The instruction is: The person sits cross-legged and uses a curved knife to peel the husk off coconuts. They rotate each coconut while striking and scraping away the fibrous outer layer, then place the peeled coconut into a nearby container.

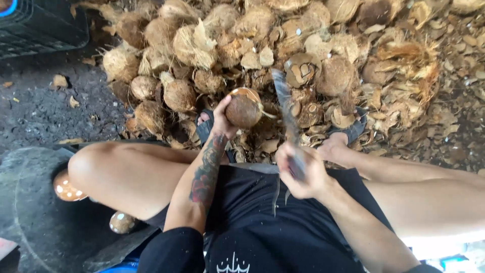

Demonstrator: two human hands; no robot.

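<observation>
My left hand (221, 117) grips a brown husked coconut (243, 108), held up in front of my knees with its pale cut top tilted away. In my right hand (302, 171) is the handle of a long knife (284, 107), its blurred blade pointing up and away just right of the coconut. Blade and coconut are close but apart. I sit with bare knees spread, in black shorts, sandalled feet among the husks.
A big heap of coconuts and husk pieces (242, 45) lies ahead. Loose husk chips (444, 76) cover the ground at right. Two peeled coconuts (65, 188) rest on a dark round surface at left. A black crate (45, 25) stands far left.
</observation>
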